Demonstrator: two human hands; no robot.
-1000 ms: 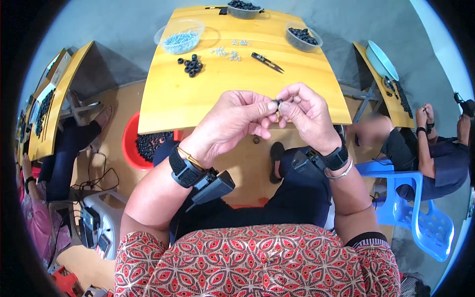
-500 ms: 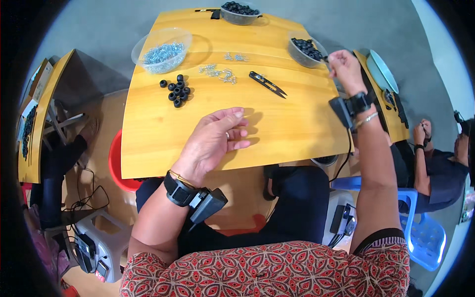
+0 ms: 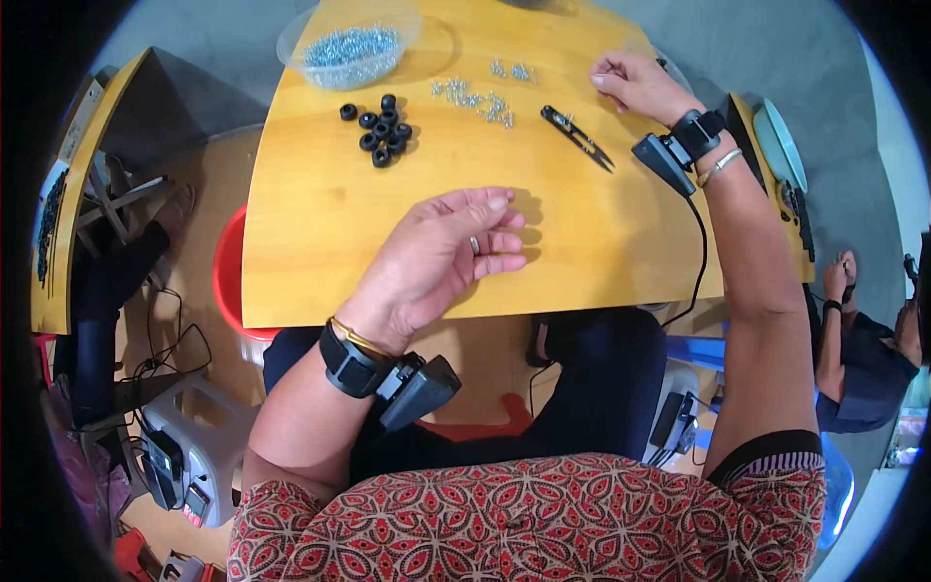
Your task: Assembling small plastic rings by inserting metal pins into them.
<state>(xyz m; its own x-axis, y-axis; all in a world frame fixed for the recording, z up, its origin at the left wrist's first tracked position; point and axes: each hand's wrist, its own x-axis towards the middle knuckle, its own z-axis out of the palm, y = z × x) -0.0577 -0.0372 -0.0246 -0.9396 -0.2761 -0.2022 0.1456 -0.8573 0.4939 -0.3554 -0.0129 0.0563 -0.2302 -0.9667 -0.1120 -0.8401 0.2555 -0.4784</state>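
Over the near middle of the table, my left hand [image 3: 448,244] is open, palm turned inward and fingers loosely bent and apart. My right hand [image 3: 642,89] is at the table's right side with its fingers curled together; what they hold, if anything, is hidden. Black thread snips [image 3: 578,139] lie just left of and nearer than that hand. Small silvery metal pieces [image 3: 473,99] are scattered beyond my left hand, with another little group [image 3: 512,71] farther back. To the left sits a cluster of round black beads [image 3: 384,129] with holes.
A clear bowl [image 3: 351,70] of silvery pieces stands at the back left. Behind my right hand, another clear bowl [image 3: 671,70] is mostly hidden. A red basin [image 3: 231,272] is below the table's left edge. At right, a person [image 3: 863,349] sits beside another table with a pale green basin [image 3: 779,145].
My right hand has come left, away from the bowl of black pieces and over the table. My left hand keeps its loose shape. The whole view has shifted, with the far bowl nearly out of frame.
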